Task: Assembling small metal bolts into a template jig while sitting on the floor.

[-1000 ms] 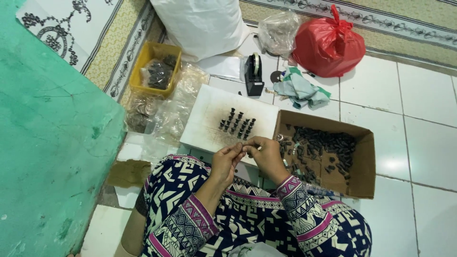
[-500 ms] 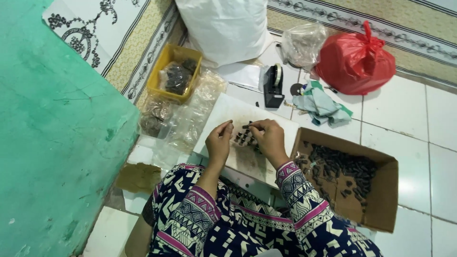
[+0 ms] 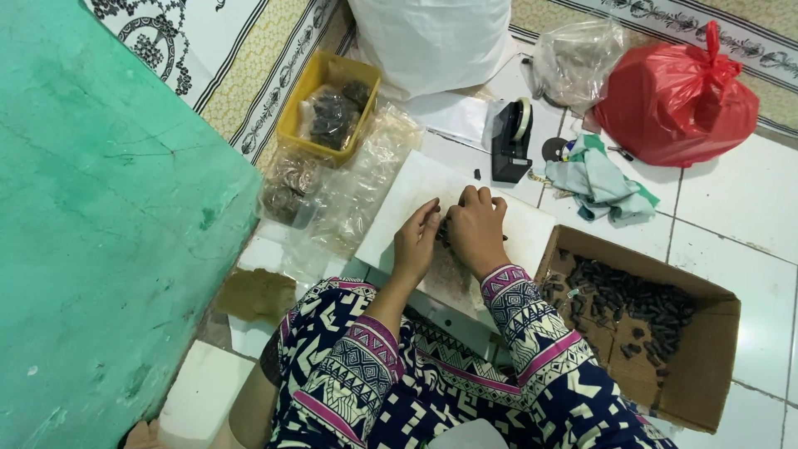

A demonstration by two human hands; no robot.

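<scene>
Both hands are resting knuckles-up on one white board [image 3: 407, 195]: left hand [image 3: 416, 241] and right hand [image 3: 475, 229], fingers curling over small dark pieces [image 3: 444, 230]; grip unclear. One box [image 3: 706, 366] beside.

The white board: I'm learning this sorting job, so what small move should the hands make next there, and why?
Probably set the small dark pieces down in a row on the white board. Both the left hand and right hand meet over it, pinching dark pieces between them, and the cardboard box of more pieces waits at the right.
</scene>
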